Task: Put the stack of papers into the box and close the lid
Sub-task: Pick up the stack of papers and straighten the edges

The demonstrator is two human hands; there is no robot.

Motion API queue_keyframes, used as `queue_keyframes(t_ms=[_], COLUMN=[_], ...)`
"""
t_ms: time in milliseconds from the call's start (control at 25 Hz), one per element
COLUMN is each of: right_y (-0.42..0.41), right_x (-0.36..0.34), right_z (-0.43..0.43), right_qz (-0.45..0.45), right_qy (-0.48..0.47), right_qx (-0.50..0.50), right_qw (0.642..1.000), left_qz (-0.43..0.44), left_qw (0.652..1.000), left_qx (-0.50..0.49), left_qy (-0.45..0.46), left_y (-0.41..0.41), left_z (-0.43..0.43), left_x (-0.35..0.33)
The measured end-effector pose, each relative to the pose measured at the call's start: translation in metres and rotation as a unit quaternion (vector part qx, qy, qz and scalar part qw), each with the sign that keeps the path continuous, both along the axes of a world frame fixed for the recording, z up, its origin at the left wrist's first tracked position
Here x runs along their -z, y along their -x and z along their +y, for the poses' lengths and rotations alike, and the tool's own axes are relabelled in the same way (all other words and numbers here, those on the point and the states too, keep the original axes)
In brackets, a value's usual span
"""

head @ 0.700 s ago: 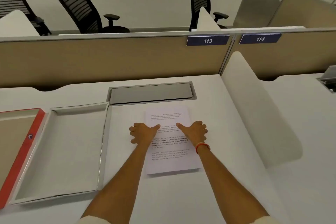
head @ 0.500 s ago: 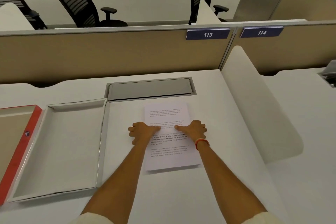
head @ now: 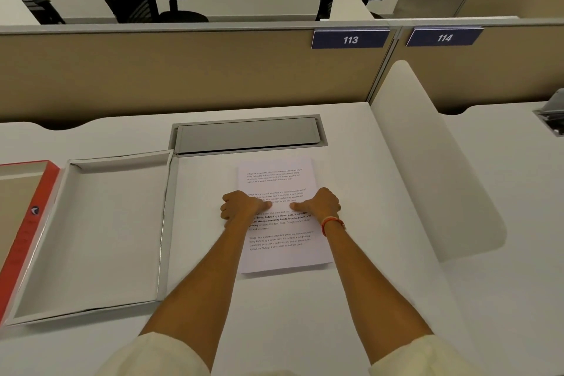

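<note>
Nothing is packed yet: the stack of papers (head: 282, 250) lies on the worktop (head: 381, 299), gripped at its side edges by the left hand (head: 241, 206) and right hand (head: 320, 203). The box (head: 100, 229) beside it stands open, the lid (head: 21, 223) unused.

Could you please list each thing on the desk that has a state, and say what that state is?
stack of papers: flat on the desk, outside the box, printed side up.
box: open, nothing in it.
lid: off, lying inside up, left of the box.
left hand: on the stack's left edge, thumb on top.
right hand: on the stack's right edge, thumb on top.
cable hatch: flap closed.
</note>
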State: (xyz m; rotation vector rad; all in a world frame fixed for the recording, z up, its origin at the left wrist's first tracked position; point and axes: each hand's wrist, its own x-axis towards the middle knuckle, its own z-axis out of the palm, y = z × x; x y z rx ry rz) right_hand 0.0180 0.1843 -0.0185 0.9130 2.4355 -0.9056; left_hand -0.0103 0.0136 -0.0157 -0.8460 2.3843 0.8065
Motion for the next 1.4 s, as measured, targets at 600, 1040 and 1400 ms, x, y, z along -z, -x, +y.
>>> queue_keyframes(t_ms=[600, 1040, 1400], right_y=[-0.008, -0.011, 0.017], right_x=[0.001, 0.002, -0.081], right_z=[-0.008, 0.001, 0.008], right_qz=[0.077, 0.111, 0.243], right_qy=[0.11, 0.247, 0.124], right_qx=[0.081, 0.187, 0.065], right_qw=[0.988, 0.944, 0.96], left_qz=[0.055, 0.035, 0.259], left_qw=[0.997, 0.909, 0.909], left_qx=[0.013, -0.125, -0.033], left_qy=[-0.049, -0.396, -0.326], left_y=[-0.003, -0.017, 0.004], left_z=[0.003, -0.026, -0.009], left_x=[0.003, 0.0, -0.065])
